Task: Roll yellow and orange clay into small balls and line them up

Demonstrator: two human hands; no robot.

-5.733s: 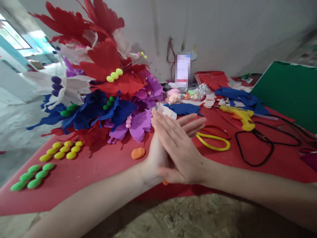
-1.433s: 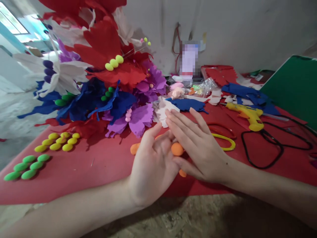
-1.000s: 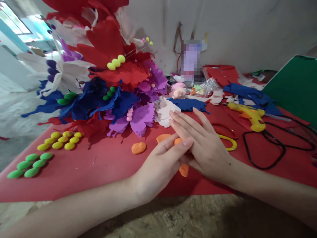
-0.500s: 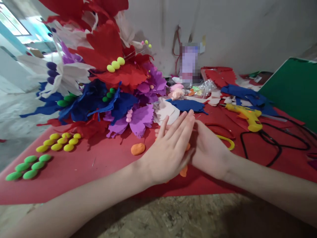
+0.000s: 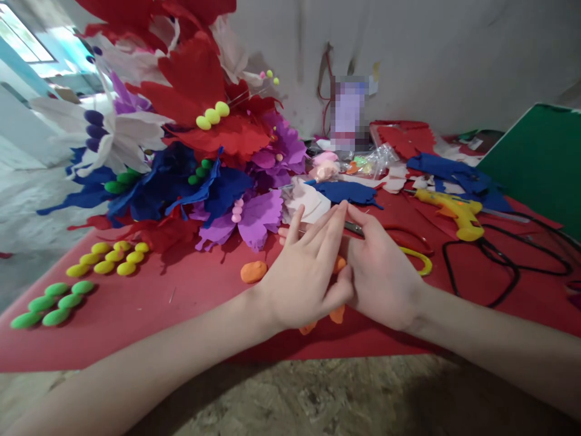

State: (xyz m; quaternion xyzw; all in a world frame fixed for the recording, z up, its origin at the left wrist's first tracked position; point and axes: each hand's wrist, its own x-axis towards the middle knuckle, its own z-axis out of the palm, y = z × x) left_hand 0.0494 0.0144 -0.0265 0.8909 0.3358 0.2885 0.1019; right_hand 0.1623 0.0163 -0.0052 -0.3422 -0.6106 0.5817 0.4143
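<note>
My left hand (image 5: 302,275) lies palm down across my right hand (image 5: 379,272), its fingers stretched out and a little apart. The right hand is beneath and beside it, palm turned toward the left one, with its fingers mostly hidden. Whatever may lie between the palms is hidden. One orange clay lump (image 5: 253,272) sits on the red table to the left of my hands. More orange pieces (image 5: 336,313) show below and between the hands. Scissors with red and yellow handles (image 5: 420,260) lie partly behind my right hand.
Paper-like flowers (image 5: 195,139) are piled at the back left. Yellow ovals (image 5: 104,267) and green ovals (image 5: 56,317) sit in rows on the red table (image 5: 181,321). A yellow glue gun (image 5: 454,212), its black cord and a green board (image 5: 540,163) are at the right.
My left hand has slid slightly left and down over the right. The right hand's upper fingers have bent over toward the left fingertips, and more of the scissors shows.
</note>
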